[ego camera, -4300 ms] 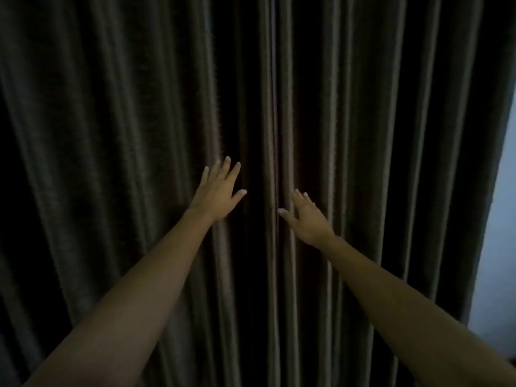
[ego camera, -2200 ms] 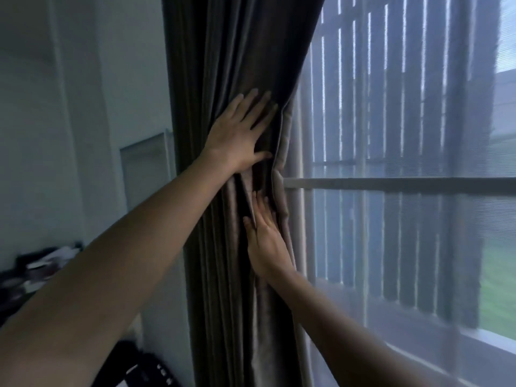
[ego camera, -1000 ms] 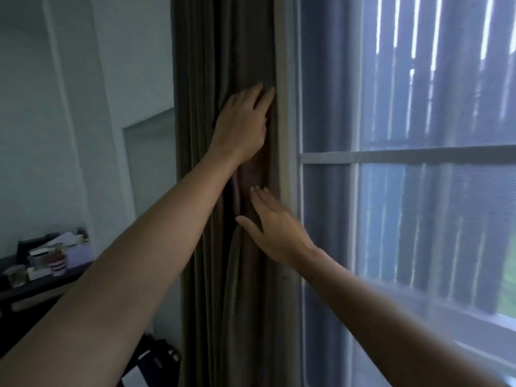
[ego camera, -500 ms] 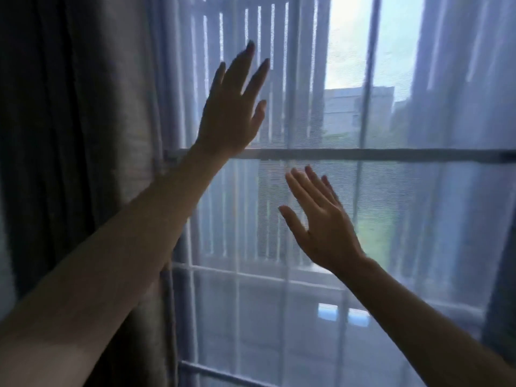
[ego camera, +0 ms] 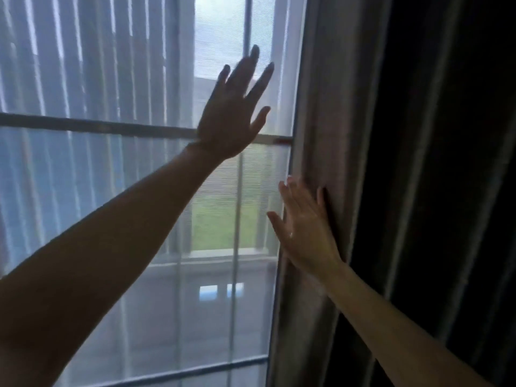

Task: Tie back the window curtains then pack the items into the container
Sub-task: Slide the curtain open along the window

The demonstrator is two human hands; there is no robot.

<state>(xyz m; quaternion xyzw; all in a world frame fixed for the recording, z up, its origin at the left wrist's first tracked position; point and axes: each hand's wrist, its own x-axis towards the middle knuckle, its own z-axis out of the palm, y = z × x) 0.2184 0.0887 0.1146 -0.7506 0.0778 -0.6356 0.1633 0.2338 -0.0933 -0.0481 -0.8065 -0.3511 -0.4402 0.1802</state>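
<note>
Against R hand point(ego camera: 304, 233): curtain point(ego camera: 321, 107) edge.

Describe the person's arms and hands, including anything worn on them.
Both arms are bare to the frame edge: no sleeve, watch or glove on the left forearm or right forearm. The left hand is backlit, only its outline showing. The right hand bears a tiny bright glint, too small to call a ring.

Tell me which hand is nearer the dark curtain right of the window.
Right. The right hand rests against the inner edge of the dark curtain, fingers straight. The left hand is raised before the window, left of the curtain and apart from it.
</note>
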